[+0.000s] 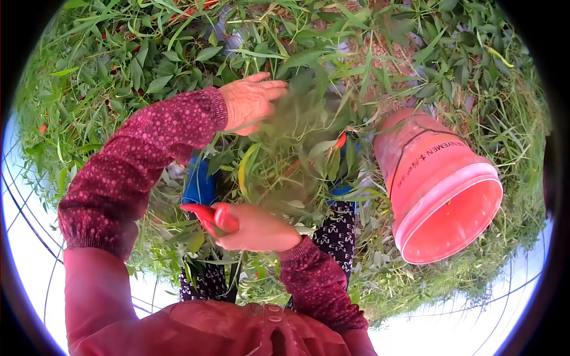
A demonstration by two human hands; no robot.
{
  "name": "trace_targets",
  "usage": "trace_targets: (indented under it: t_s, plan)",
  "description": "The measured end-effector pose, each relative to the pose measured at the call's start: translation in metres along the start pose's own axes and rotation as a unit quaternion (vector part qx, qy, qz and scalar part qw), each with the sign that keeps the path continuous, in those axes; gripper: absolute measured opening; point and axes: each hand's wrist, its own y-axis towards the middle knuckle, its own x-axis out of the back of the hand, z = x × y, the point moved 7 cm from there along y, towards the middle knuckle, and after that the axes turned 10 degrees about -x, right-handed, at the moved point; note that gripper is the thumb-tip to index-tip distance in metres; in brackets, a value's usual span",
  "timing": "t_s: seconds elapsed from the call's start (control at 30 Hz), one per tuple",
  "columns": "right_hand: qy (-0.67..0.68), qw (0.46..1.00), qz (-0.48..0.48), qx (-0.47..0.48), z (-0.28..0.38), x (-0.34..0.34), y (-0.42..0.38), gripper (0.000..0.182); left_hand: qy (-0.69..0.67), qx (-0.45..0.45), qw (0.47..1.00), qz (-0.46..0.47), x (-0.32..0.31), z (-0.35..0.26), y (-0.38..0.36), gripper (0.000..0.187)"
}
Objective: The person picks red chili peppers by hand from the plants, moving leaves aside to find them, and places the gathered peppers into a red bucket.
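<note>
My left hand (249, 105) reaches into the pepper plants, its fingers stretched out and apart against the leaves; I see nothing held in it. Some fingertips are partly hidden by foliage. Nearer my body, my right hand (258, 228) is closed around several red chili peppers (209, 217), their tips sticking out to the left. Between the two hands, a yellow-green pepper (244, 169) hangs among blurred leaves. A red pepper (340, 140) shows farther right in the foliage.
To the right, a pink-red bucket (415, 154) with dark printing is tilted, its mouth towards me. Dense pepper plants (157, 65) and long grass surround me. My legs, in patterned trousers (336, 237), and a blue boot (199, 181) are among the stems.
</note>
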Motion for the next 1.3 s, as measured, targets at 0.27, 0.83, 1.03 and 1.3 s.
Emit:
trace_targets:
  t_s: [0.27, 0.83, 1.03, 1.3]
  plan:
    - [-0.17, 0.983, -0.055, 0.034, -0.02, -0.021, 0.013, 0.035, -0.275, 0.119, 0.935, -0.189, 0.059, 0.047, 0.095, 0.027]
    - [-0.186, 0.981, -0.05, 0.037, -0.016, -0.027, 0.013, 0.032, 0.142, 0.061, 0.973, 0.17, -0.066, 0.011, 0.015, 0.032]
    - [-0.184, 0.98, -0.071, 0.037, -0.019, -0.029, 0.016, 0.032, -0.035, 0.039, 0.997, 0.056, -0.072, 0.016, 0.023, 0.045]
    - [-0.183, 0.977, -0.102, 0.044, -0.023, -0.028, 0.021, 0.031, -0.107, 0.283, 0.92, 0.247, -0.072, 0.052, 0.066, 0.045]
